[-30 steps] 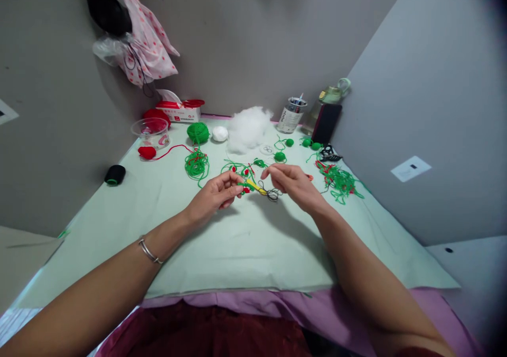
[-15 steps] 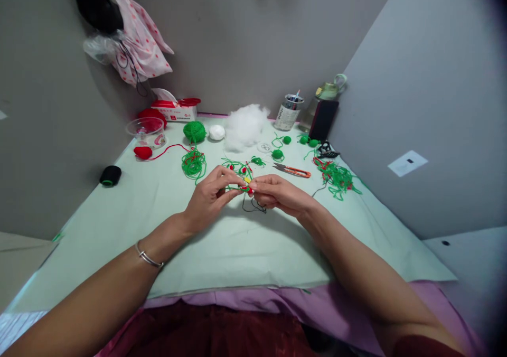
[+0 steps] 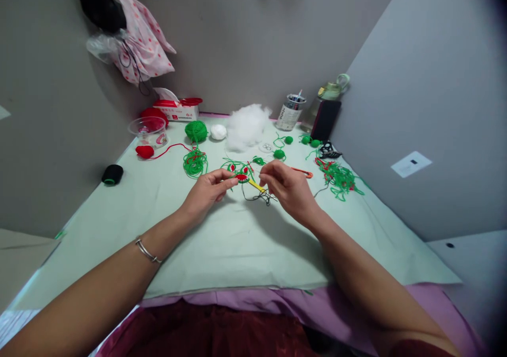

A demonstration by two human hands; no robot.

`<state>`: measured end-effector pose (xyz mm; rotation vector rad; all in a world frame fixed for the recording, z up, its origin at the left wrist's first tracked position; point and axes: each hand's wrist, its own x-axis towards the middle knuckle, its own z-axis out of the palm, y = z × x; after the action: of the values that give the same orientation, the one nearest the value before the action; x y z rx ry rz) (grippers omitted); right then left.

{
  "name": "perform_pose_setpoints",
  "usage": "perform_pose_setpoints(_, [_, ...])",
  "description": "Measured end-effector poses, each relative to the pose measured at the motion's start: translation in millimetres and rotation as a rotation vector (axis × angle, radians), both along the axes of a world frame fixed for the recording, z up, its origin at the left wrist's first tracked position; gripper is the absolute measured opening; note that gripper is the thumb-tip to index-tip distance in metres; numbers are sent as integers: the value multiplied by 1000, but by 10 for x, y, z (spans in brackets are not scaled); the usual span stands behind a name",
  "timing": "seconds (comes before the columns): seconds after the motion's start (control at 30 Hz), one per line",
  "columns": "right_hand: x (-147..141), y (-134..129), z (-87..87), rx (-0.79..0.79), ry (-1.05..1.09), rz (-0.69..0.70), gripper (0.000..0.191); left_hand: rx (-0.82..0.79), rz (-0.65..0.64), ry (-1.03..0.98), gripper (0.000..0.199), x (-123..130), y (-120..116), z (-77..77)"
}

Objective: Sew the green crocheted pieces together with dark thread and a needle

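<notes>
My left hand (image 3: pixel 209 190) pinches a small red crocheted piece with a green edge (image 3: pixel 241 178) between thumb and fingertips. To its right, my right hand (image 3: pixel 287 188) is closed in a pinch, apart from the piece; whatever its fingertips hold is too fine to make out. Between the hands, a yellow-handled crochet hook (image 3: pixel 256 186) lies slanted beside a tangle of black thread (image 3: pixel 253 198). Two similar small red and green pieces (image 3: pixel 233 168) sit just beyond, among green yarn strands. Orange-handled thread snips (image 3: pixel 303 172) are partly hidden behind my right hand.
White stuffing (image 3: pixel 247 127) lies at the back beside a green yarn ball (image 3: pixel 196 131). Loose green yarn (image 3: pixel 340 178) is heaped at right. A clear tub (image 3: pixel 148 132), a black thread spool (image 3: pixel 112 174), a pen can (image 3: pixel 291 113), a bottle (image 3: pixel 332 90) and a phone (image 3: pixel 325 119) stand around.
My right hand has drawn away to the right from the crocheted piece, which stays in my left hand. The yellow crochet hook, earlier mostly hidden between my fingers, now shows on the table.
</notes>
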<state>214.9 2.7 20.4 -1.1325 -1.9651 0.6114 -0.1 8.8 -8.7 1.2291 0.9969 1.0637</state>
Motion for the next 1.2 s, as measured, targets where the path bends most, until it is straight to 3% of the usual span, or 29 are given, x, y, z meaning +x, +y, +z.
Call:
perform_pose_setpoints(0.13, [-21, -10, -27, 296, -201, -39, 12, -39, -21, -31, 24, -4, 7, 17])
perform_pose_setpoints(0.33, [-6, 13, -82, 387, -324, 7, 20, -41, -36, -43, 25, -13, 3, 32])
perform_pose_setpoints(0.83, [-12, -8, -59, 317, -358, 38, 20, -38, -26, -37, 22, -7, 11, 12])
perform_pose_setpoints(1.2, [38, 86, -56, 100, -84, 100, 8, -85, -181, -46, 23, -55, 8, 68])
